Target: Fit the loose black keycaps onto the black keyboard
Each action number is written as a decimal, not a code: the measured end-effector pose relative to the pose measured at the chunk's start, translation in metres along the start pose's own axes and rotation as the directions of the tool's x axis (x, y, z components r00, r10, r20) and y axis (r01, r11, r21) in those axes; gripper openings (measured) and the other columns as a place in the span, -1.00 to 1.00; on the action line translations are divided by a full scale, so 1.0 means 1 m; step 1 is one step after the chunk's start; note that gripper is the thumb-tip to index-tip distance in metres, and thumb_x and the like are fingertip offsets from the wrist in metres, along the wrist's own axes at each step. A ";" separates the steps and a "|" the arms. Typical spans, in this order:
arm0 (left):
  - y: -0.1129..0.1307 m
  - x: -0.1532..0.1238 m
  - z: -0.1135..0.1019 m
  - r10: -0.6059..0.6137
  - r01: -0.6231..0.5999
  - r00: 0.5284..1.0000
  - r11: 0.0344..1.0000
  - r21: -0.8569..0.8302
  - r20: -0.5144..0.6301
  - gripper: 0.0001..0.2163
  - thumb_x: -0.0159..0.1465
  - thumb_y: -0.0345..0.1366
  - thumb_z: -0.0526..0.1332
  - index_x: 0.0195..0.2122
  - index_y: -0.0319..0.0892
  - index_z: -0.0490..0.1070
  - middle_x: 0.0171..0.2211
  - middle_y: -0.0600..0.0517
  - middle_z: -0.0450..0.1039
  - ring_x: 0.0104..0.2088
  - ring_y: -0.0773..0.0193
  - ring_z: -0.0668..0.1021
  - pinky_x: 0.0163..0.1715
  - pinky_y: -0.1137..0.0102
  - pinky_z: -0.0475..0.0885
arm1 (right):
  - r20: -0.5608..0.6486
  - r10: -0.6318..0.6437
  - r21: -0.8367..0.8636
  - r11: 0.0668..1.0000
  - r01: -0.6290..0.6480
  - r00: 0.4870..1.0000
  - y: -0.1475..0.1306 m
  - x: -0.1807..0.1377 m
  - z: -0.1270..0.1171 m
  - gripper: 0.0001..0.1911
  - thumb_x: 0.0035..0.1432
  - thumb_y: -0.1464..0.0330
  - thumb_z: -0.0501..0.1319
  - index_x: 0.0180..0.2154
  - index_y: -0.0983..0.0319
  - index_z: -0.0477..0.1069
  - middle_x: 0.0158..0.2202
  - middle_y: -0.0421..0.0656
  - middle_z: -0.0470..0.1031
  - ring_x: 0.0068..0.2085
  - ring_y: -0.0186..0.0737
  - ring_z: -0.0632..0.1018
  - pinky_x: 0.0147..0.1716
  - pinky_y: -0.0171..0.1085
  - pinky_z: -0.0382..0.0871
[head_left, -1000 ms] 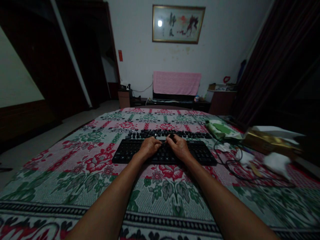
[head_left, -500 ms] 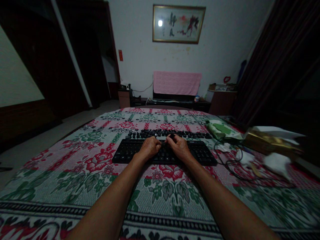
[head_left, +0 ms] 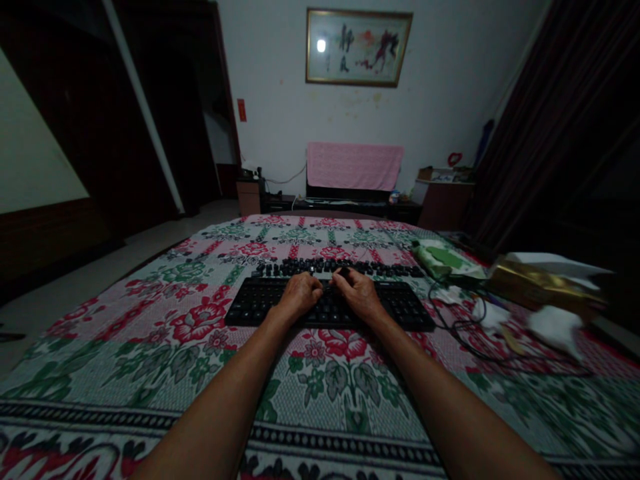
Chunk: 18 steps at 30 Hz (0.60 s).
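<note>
A black keyboard [head_left: 260,303] lies across a floral bedspread [head_left: 200,320] in front of me. Both my hands rest on its middle. My left hand [head_left: 299,295] is curled, knuckles up, with the fingertips tucked down onto the keys; what they grip, if anything, is hidden. My right hand [head_left: 359,291] is also curled, its fingertips pinched round a small black piece [head_left: 344,272] at the keyboard's far edge. Just behind lies a second black strip of keys [head_left: 300,267].
To the right on the bed are a green and white packet [head_left: 443,259], a black cable [head_left: 465,333], white crumpled tissues [head_left: 553,327] and a gold box [head_left: 535,285]. A pink-covered stand [head_left: 354,167] is at the far wall.
</note>
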State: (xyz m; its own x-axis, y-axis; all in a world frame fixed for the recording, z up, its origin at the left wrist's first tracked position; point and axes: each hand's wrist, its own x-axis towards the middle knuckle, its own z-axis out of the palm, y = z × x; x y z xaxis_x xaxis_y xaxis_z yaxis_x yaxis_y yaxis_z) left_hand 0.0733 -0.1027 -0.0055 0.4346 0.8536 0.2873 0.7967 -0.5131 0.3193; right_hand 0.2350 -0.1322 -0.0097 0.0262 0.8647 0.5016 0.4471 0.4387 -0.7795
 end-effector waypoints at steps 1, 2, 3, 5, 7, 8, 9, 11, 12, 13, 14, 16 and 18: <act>0.000 0.000 0.000 -0.006 0.006 1.000 1.000 0.001 0.001 -0.79 0.16 -0.31 0.13 -0.26 -0.12 0.54 -0.28 -0.01 0.49 -0.23 0.24 0.49 -0.20 0.43 0.34 | -0.001 0.000 -0.001 1.000 0.000 1.000 0.000 0.000 0.000 -0.73 0.10 0.20 0.09 -0.40 0.26 0.43 -0.43 -0.14 0.50 -0.41 -0.27 0.48 -0.39 -0.34 0.32; 0.000 0.000 0.000 -0.007 0.007 1.000 1.000 0.004 0.003 -0.79 0.16 -0.31 0.13 -0.26 -0.11 0.54 -0.28 -0.01 0.49 -0.23 0.24 0.49 -0.20 0.43 0.34 | -0.003 -0.001 -0.002 1.000 0.001 1.000 0.000 0.000 0.000 -0.73 0.10 0.20 0.09 -0.40 0.26 0.43 -0.43 -0.14 0.50 -0.40 -0.26 0.48 -0.38 -0.34 0.32; 0.000 0.000 0.000 -0.003 0.003 1.000 1.000 0.010 0.006 -0.79 0.16 -0.31 0.13 -0.26 -0.11 0.54 -0.28 -0.02 0.48 -0.23 0.24 0.49 -0.20 0.43 0.34 | -0.007 -0.002 -0.002 1.000 0.002 1.000 0.000 0.000 0.000 -0.73 0.10 0.20 0.10 -0.40 0.26 0.43 -0.43 -0.14 0.50 -0.40 -0.26 0.48 -0.38 -0.34 0.32; -0.001 0.001 0.001 0.017 -0.017 1.000 0.999 0.030 0.018 -0.78 0.17 -0.30 0.11 -0.26 -0.12 0.54 -0.29 -0.03 0.48 -0.24 0.23 0.49 -0.22 0.42 0.33 | -0.011 -0.003 0.004 1.000 0.003 1.000 0.001 0.000 0.000 -0.73 0.10 0.20 0.09 -0.39 0.26 0.43 -0.43 -0.14 0.51 -0.40 -0.26 0.49 -0.38 -0.35 0.32; -0.001 0.001 0.000 0.048 -0.049 0.998 0.997 0.052 0.034 -0.78 0.18 -0.32 0.09 -0.29 -0.13 0.55 -0.32 -0.03 0.47 -0.26 0.24 0.48 -0.24 0.42 0.32 | -0.012 -0.002 0.007 1.000 0.002 1.000 0.001 0.000 0.000 -0.72 0.10 0.20 0.09 -0.39 0.26 0.43 -0.43 -0.14 0.51 -0.40 -0.27 0.49 -0.39 -0.35 0.31; -0.001 0.001 0.000 0.064 -0.066 0.997 0.996 0.060 0.041 -0.78 0.18 -0.33 0.09 -0.31 -0.14 0.55 -0.34 -0.03 0.46 -0.27 0.24 0.47 -0.25 0.43 0.32 | -0.011 -0.002 0.005 1.000 0.002 1.000 0.001 0.000 0.000 -0.72 0.11 0.20 0.09 -0.39 0.26 0.43 -0.43 -0.14 0.51 -0.41 -0.27 0.48 -0.40 -0.36 0.31; -0.002 0.001 -0.001 0.081 -0.084 0.996 0.994 0.065 0.045 -0.78 0.18 -0.34 0.08 -0.32 -0.15 0.55 -0.35 -0.03 0.45 -0.28 0.25 0.47 -0.26 0.43 0.31 | -0.010 -0.003 0.001 1.000 0.003 1.000 0.001 0.000 0.000 -0.72 0.11 0.20 0.09 -0.39 0.26 0.43 -0.44 -0.14 0.51 -0.41 -0.27 0.48 -0.41 -0.36 0.30; -0.001 0.000 -0.003 0.122 -0.125 0.991 0.990 0.072 0.050 -0.77 0.18 -0.36 0.07 -0.34 -0.16 0.54 -0.36 -0.03 0.44 -0.29 0.26 0.46 -0.28 0.44 0.30 | -0.007 -0.004 -0.011 1.000 0.004 1.000 0.001 0.000 0.000 -0.72 0.11 0.20 0.09 -0.40 0.26 0.43 -0.45 -0.15 0.50 -0.43 -0.28 0.47 -0.42 -0.37 0.29; -0.001 0.000 -0.004 0.141 -0.144 0.989 0.987 0.077 0.053 -0.76 0.19 -0.36 0.06 -0.36 -0.17 0.54 -0.36 -0.03 0.44 -0.30 0.26 0.46 -0.29 0.44 0.30 | -0.006 -0.006 -0.013 1.000 0.006 1.000 0.001 0.000 0.000 -0.72 0.11 0.20 0.09 -0.40 0.26 0.43 -0.45 -0.15 0.50 -0.43 -0.29 0.46 -0.42 -0.37 0.29; -0.001 -0.001 -0.005 0.156 -0.161 0.986 0.983 0.083 0.058 -0.76 0.19 -0.36 0.05 -0.38 -0.18 0.54 -0.37 -0.03 0.43 -0.32 0.27 0.46 -0.30 0.44 0.29 | -0.005 -0.008 -0.011 1.000 0.008 1.000 0.001 0.000 0.000 -0.73 0.11 0.20 0.09 -0.40 0.26 0.43 -0.45 -0.15 0.50 -0.44 -0.29 0.46 -0.42 -0.37 0.29; 0.000 -0.002 -0.007 0.171 -0.177 0.983 0.980 0.089 0.066 -0.75 0.19 -0.35 0.04 -0.39 -0.18 0.54 -0.39 -0.03 0.42 -0.34 0.27 0.45 -0.31 0.44 0.29 | -0.005 -0.009 -0.008 1.000 0.009 1.000 0.001 0.000 0.000 -0.73 0.11 0.20 0.09 -0.40 0.26 0.42 -0.45 -0.16 0.50 -0.43 -0.29 0.46 -0.42 -0.37 0.29; 0.001 -0.002 -0.008 0.182 -0.189 0.980 0.977 0.096 0.078 -0.74 0.21 -0.31 0.03 -0.39 -0.17 0.54 -0.40 -0.03 0.41 -0.36 0.27 0.45 -0.32 0.43 0.29 | -0.004 -0.005 0.004 1.000 0.005 1.000 0.002 0.000 0.000 -0.74 0.11 0.21 0.09 -0.40 0.25 0.42 -0.44 -0.15 0.50 -0.42 -0.28 0.47 -0.40 -0.36 0.29; 0.002 -0.002 -0.009 0.169 -0.177 0.982 0.979 0.098 0.081 -0.72 0.23 -0.28 0.02 -0.36 -0.17 0.54 -0.39 -0.04 0.41 -0.36 0.27 0.45 -0.32 0.43 0.28 | -0.003 0.003 0.015 1.000 -0.003 1.000 0.002 0.000 0.001 -0.74 0.11 0.21 0.09 -0.38 0.26 0.42 -0.44 -0.15 0.51 -0.41 -0.27 0.48 -0.40 -0.36 0.29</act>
State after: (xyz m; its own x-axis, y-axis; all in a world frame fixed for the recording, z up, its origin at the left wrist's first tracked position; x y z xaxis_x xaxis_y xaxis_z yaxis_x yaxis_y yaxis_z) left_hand 0.0699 -0.1060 0.0025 0.5958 0.7589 0.2627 0.7447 -0.6445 0.1730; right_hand 0.2353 -0.1312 -0.0113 0.0301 0.8655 0.5000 0.4336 0.4394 -0.7867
